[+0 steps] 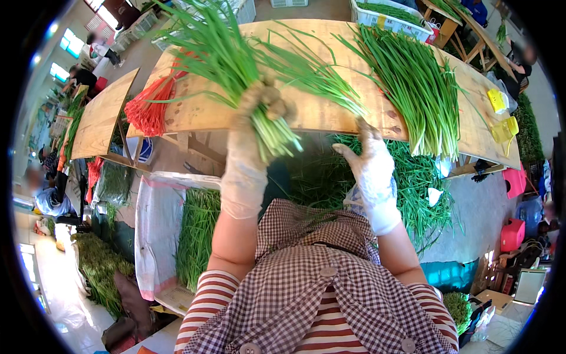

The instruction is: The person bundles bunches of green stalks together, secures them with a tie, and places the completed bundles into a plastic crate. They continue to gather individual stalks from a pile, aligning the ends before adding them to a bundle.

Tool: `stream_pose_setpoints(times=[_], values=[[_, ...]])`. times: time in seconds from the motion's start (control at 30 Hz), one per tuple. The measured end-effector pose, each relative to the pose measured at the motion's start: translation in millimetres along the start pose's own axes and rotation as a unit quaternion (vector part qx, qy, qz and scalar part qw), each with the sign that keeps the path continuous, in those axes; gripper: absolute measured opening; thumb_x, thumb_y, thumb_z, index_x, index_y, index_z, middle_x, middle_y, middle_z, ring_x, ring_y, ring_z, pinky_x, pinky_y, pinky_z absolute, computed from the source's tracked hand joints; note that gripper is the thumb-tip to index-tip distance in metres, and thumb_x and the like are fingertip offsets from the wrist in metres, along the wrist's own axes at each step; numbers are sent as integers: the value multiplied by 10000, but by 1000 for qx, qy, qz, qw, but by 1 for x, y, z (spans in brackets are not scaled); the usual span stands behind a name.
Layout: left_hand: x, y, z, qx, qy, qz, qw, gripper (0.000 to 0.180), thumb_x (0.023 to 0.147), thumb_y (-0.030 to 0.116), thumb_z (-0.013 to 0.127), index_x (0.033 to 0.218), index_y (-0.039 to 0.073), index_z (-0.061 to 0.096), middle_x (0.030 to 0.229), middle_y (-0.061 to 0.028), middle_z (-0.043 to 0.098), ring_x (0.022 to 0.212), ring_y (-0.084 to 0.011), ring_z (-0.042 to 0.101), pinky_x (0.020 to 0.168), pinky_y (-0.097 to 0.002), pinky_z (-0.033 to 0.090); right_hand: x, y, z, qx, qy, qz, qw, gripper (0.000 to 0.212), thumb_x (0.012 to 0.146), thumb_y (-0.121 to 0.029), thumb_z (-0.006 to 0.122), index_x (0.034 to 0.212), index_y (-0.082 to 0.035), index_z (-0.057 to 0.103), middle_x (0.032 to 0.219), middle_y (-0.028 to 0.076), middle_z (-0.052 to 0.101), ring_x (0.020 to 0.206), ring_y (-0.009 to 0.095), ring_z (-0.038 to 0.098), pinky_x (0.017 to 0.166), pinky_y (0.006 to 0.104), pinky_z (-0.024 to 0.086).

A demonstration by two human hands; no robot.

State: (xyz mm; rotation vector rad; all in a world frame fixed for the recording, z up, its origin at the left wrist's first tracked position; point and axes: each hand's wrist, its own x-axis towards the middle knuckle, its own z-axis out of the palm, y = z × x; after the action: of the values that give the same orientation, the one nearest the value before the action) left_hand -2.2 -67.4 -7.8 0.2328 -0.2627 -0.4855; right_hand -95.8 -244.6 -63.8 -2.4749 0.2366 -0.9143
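My left hand (254, 112), in a soiled white glove, is wrapped round a bunch of garlic chives (227, 65). The pale cut ends point down toward me and the green leaves fan out to the upper left, above the wooden table (203, 115). My gloved right hand (370, 162) is at the table's near edge, thumb and fingers apart, holding nothing. Just beyond its fingertips lies a small loose cluster of chives (324, 79). To the right a large heap of chives (413, 88) lies with its white ends toward me.
Red ties (154, 101) lie at the table's left. A yellow spray bottle (504, 128) sits at the right end. Loose green leaves (413, 183) are piled below the near edge. A lined crate (159, 236) with chives stands at my left. Other people work farther off.
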Motion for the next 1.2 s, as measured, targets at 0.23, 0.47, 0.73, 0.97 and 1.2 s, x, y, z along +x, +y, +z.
stream_pose_setpoints(times=[0.23, 0.47, 0.73, 0.97, 1.2], values=[[-6, 2, -20, -181, -8, -73, 981, 166, 862, 115, 522, 946, -16, 465, 651, 0, 424, 495, -107, 420, 732, -303, 444, -7, 13, 11, 235, -376, -153, 883, 133, 717, -171, 691, 786, -63, 655, 735, 120, 624, 716, 258, 611, 650, 317, 497], [-2, 8, 9, -84, -134, -83, 984, 170, 855, 115, 528, 963, 35, 424, 644, 22, 413, 428, -57, 384, 673, -271, 444, 68, 35, 27, -158, 30, -133, 978, 225, 694, -162, 616, 916, -129, 608, 881, 55, 607, 817, 259, 562, 732, 362, 430], [13, 29, 23, -142, -103, 4, 984, 195, 861, 148, 531, 951, -18, 481, 655, -13, 440, 487, -108, 390, 759, -317, 451, 24, 9, -2, 101, -277, -249, 922, 198, 681, -184, 648, 838, -66, 624, 741, 81, 602, 709, 254, 572, 627, 355, 453], [6, 6, -26, -141, 91, 9, 986, 170, 867, 106, 487, 915, -57, 485, 639, -26, 444, 528, -131, 479, 767, -315, 466, 54, 20, -4, -162, 21, -78, 983, 281, 709, -303, 675, 887, -88, 646, 793, 119, 630, 748, 274, 605, 618, 356, 484], [-4, -13, -33, -63, 92, -32, 993, 149, 846, 98, 525, 917, -31, 504, 695, -27, 491, 563, -131, 499, 749, -322, 476, 70, 51, 18, -108, 20, -21, 994, 196, 743, -283, 642, 776, -91, 659, 687, 114, 614, 632, 274, 598, 581, 353, 479]])
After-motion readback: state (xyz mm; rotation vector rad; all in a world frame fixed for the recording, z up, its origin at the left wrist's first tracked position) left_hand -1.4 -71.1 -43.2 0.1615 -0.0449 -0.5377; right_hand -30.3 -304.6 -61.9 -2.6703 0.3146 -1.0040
